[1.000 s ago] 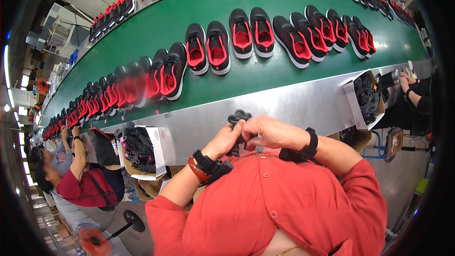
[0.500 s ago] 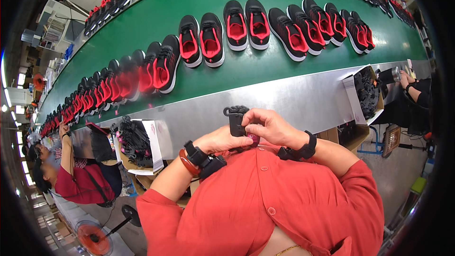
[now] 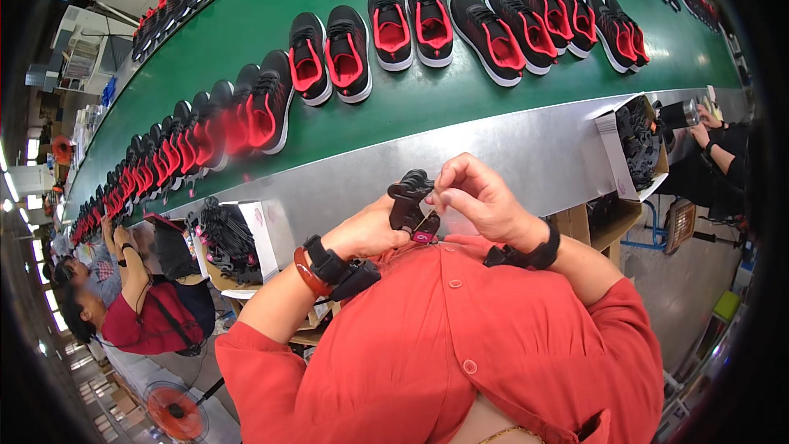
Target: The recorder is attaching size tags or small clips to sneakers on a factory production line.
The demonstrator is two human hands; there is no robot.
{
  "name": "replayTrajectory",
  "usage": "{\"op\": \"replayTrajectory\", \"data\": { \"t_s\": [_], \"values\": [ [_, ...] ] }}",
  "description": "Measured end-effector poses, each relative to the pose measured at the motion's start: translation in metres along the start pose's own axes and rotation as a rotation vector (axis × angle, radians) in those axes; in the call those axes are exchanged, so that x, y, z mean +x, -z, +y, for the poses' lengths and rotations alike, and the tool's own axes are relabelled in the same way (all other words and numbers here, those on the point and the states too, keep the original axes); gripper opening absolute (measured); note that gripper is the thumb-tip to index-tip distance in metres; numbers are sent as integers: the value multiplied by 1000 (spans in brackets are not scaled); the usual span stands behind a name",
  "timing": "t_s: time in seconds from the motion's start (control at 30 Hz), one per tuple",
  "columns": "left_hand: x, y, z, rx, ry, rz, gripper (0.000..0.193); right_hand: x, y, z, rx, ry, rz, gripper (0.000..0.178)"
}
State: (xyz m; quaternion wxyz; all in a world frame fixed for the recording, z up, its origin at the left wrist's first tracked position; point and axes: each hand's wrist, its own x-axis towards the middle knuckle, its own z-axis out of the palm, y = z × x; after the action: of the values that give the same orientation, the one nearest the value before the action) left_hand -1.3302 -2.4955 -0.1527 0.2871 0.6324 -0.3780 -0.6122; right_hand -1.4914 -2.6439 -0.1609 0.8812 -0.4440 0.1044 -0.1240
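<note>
My left hand (image 3: 368, 232) is closed round a small stack of black plastic hangers (image 3: 408, 196), held upright in front of my chest. Ridged, hook-like tops stick out above the fingers. A pink label (image 3: 423, 237) shows low on the stack, beside my left thumb. My right hand (image 3: 486, 207) is at the stack's right side, thumb and forefinger pinched together. A thin yellowish strand (image 3: 426, 218) runs from near these fingertips across the stack; its exact kind is too small to tell.
Black-and-red sneakers (image 3: 391, 29) stand in a long row on the green conveyor belt (image 3: 345, 131), beyond a metal ledge (image 3: 493, 144). Boxes of black hangers stand left (image 3: 261, 238) and right (image 3: 615, 152). Co-workers (image 3: 156, 312) sit farther along the line on both sides.
The stack has tilted and turned, spreading its ridged tops into view. My right hand has risen slightly and drawn away from the pink label. The shoes appear shifted left and up.
</note>
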Motion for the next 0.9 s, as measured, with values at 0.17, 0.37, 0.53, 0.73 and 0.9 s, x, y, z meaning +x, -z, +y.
{"op": "replayTrajectory", "data": {
  "t_s": [0.17,0.37,0.53,0.73,0.9],
  "values": [
    [-13,-3,16,257,-106,320,41,2,25,-47,-1238,113,-512,17],
    [-17,-19,19,602,-340,433,79,-5,36,-28,-1391,283,-567,23],
    [-11,-29,0,387,-421,747,33,-10,36,13,-982,56,-615,31],
    [15,-7,-7,-825,-164,536,58,-18,57,28,-771,70,-156,24],
    [58,0,-55,-573,99,394,50,-61,101,25,-747,139,227,26]
  ]
}}
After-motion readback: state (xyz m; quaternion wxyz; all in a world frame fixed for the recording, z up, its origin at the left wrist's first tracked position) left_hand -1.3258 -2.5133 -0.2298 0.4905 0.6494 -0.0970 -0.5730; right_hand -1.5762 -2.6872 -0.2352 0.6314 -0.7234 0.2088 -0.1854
